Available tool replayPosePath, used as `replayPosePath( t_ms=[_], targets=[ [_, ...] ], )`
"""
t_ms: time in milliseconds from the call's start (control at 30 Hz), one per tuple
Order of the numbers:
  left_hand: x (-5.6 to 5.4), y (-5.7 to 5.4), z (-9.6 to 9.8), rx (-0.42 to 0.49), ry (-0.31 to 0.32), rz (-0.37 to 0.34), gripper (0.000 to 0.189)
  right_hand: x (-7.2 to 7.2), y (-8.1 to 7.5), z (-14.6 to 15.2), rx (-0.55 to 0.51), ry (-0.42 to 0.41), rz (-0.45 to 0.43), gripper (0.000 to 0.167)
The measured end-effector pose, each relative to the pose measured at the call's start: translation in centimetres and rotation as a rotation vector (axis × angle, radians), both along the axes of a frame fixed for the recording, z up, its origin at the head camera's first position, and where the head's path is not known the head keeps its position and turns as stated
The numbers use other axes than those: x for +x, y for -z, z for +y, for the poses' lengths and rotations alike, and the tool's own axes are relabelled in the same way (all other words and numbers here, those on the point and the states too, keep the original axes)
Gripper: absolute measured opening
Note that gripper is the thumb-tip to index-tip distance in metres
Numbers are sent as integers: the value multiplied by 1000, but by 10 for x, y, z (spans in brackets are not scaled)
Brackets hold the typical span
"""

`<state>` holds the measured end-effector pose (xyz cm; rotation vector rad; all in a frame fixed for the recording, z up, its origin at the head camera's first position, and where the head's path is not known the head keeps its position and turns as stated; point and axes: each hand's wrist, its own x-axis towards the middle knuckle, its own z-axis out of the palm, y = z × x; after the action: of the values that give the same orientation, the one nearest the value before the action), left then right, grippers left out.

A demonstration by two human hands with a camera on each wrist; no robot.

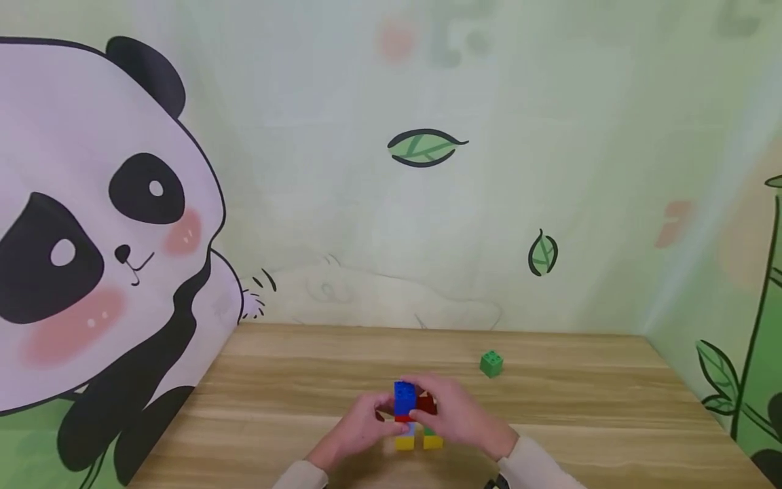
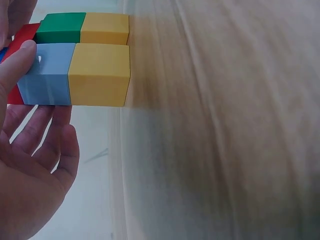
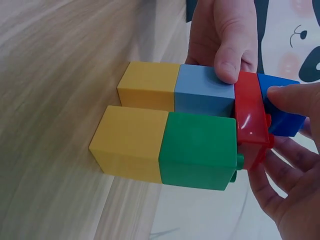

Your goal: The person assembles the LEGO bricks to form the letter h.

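Note:
Toy building bricks stand in two short columns side by side. Each has a yellow brick (image 3: 127, 142) at the bottom; a light blue brick (image 2: 47, 87) tops the left one and a green brick (image 3: 197, 150) the right one. Across the top lies a red brick (image 3: 250, 112), with a blue brick (image 1: 404, 399) on its left end. My left hand (image 1: 360, 428) grips the light blue brick, its thumb close to the red one. With thumb and fingers my right hand (image 1: 458, 413) pinches the blue brick from the other side. Some studs of the green brick show beside the red one.
A loose green brick (image 1: 491, 364) sits farther back on the wooden table (image 1: 293, 367), right of the hands. Behind the table's back edge rises a backdrop (image 1: 305, 190) printed with a panda and leaves. A small dark object (image 1: 497, 482) shows by the right sleeve.

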<state>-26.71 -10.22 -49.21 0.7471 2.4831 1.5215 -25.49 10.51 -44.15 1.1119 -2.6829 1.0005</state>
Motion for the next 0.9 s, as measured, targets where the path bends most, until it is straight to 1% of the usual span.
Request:
replayPosePath(
  t_ms=[167,233,300,367,467,667,800,900],
  targets=[
    [1,0,-1,12,4,-21,27,3,0,5,-11,10,-48,54],
    [1,0,0,12,1,-28,28,3,-2,8,-17,14,-84,53],
    [1,0,0,11,1,-30,29,4,-3,12,-12,27,-98,51],
    [1,1,0,5,-3,-31,29,4,-3,18,-19,37,-89,49],
    [2,1,1,2,-5,-28,30,2,-3,28,-13,56,-44,46],
    [3,1,1,-10,-15,-35,31,-8,0,49,-35,79,43,42],
    [4,-1,1,-12,-18,-43,31,-18,5,64,-12,138,74,40],
    [4,-2,0,-10,-21,-54,32,-25,9,75,17,193,67,38]
  ],
)
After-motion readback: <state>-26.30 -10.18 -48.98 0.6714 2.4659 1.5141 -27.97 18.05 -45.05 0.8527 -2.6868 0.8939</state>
